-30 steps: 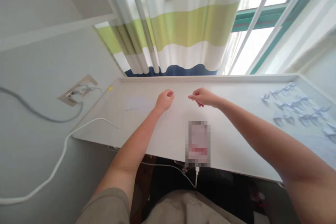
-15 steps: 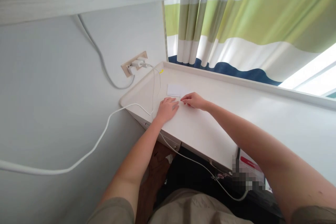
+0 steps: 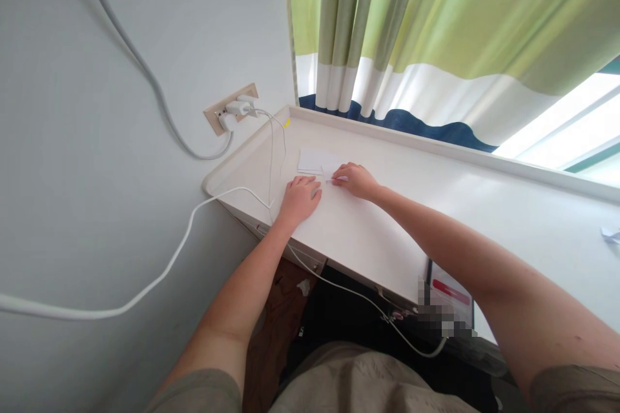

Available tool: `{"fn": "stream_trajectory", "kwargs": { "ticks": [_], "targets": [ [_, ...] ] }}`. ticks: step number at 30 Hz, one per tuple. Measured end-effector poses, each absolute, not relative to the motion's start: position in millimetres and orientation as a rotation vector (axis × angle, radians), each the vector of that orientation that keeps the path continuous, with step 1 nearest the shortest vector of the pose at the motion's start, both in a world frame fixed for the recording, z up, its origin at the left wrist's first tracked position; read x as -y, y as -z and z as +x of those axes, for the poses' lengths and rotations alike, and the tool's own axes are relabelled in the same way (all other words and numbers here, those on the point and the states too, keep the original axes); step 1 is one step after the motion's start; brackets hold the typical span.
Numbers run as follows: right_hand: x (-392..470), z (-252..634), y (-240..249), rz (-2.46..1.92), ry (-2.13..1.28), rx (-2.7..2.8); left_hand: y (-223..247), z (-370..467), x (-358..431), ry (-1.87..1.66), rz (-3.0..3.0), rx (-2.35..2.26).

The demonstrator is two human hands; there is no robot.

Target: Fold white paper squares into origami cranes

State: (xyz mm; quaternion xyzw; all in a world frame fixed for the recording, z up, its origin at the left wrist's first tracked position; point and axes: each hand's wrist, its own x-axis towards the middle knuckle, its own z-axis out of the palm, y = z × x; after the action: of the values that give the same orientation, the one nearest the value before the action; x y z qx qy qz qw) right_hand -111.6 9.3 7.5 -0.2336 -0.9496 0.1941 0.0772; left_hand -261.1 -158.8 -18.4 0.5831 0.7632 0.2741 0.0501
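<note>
On the white desk (image 3: 378,232), my left hand (image 3: 299,200) lies palm down with its fingers spread. My right hand (image 3: 357,181) is just to its right, with fingers closed on a small piece of white paper (image 3: 341,179) whose edge shows at the fingertips. Right beyond both hands, white paper (image 3: 310,160) lies flat, with a line along its near edge; whether it is one sheet or a few I cannot tell.
A wall socket (image 3: 231,108) holds white plugs with thin cables. A white cable (image 3: 165,274) crosses the left side and hangs past the desk edge. By my right forearm lies a tablet-like screen (image 3: 453,292), partly blurred. A folded white scrap (image 3: 611,235) sits far right; a striped curtain (image 3: 436,32) hangs behind.
My view has shifted slightly, so the scene moves left and up. A small piece of white paper now shows at my right fingertips. The left hand stays flat on the desk.
</note>
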Motion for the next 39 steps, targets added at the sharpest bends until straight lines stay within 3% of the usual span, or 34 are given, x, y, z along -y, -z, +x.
{"fn": "stream_trajectory", "kwargs": {
  "ticks": [7,9,12,24,29,39],
  "targets": [
    [-2.9,-89.3,-50.3,-0.771,-0.902,2.502,12.4,-262.1,152.6,-1.163,1.599,-2.135],
    [-1.8,-66.5,-64.5,-0.843,-1.174,2.335,5.6,-251.1,137.5,-1.358,1.423,-1.876],
    [-1.8,-16.9,-77.1,-0.896,-1.413,2.028,-8.1,-215.7,103.2,-1.351,1.278,-1.421],
    [-31.8,203.5,-31.6,-1.255,-1.138,1.315,-31.7,-38.7,-23.4,-1.165,1.253,-1.336],
    [-40.1,209.7,-2.9,-1.077,-1.401,1.271,-11.5,-4.6,-45.8,-1.150,1.106,-1.279],
    [-42.0,203.1,14.2,-1.089,-1.328,1.433,8.9,-8.7,-41.7,-1.133,1.171,-0.976]
  ]
}}
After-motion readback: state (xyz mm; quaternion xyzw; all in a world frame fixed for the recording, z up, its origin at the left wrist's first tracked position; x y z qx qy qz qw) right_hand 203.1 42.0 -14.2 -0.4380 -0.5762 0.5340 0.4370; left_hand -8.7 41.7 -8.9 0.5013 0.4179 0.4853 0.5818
